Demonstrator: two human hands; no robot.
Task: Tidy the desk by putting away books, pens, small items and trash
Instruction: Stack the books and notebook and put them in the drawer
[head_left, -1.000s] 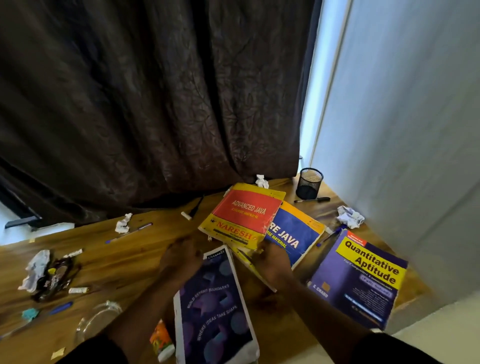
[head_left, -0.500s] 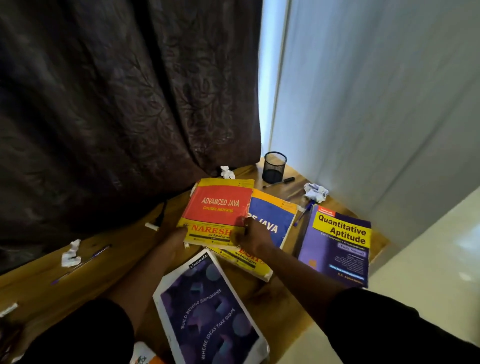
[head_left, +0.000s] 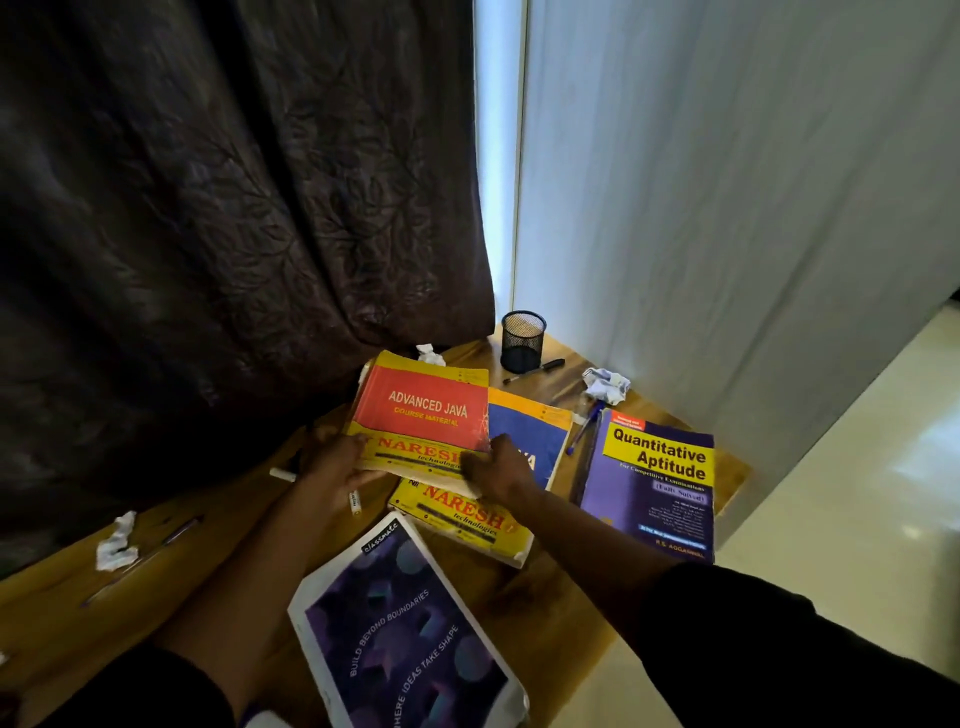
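Both hands on red book (head_left: 423, 410), lying atop blue book (head_left: 524, 431) near back of desk (head_left: 561, 613). Left hand (head_left: 332, 470) grips its near-left edge, thumb on cover; right hand (head_left: 493, 470) grips near-right corner. Prob. thick softcover: heavy-ish, floppy, cover a bit slick, so best held w/ both hands at opposite edges, or under spine. Not fragile. Mesh cup (head_left: 522, 340) at back corner, looks empty; black pen (head_left: 535, 370) beside it, blue pen (head_left: 584, 428) and paper wad (head_left: 605, 384) nearby. No bin in view.
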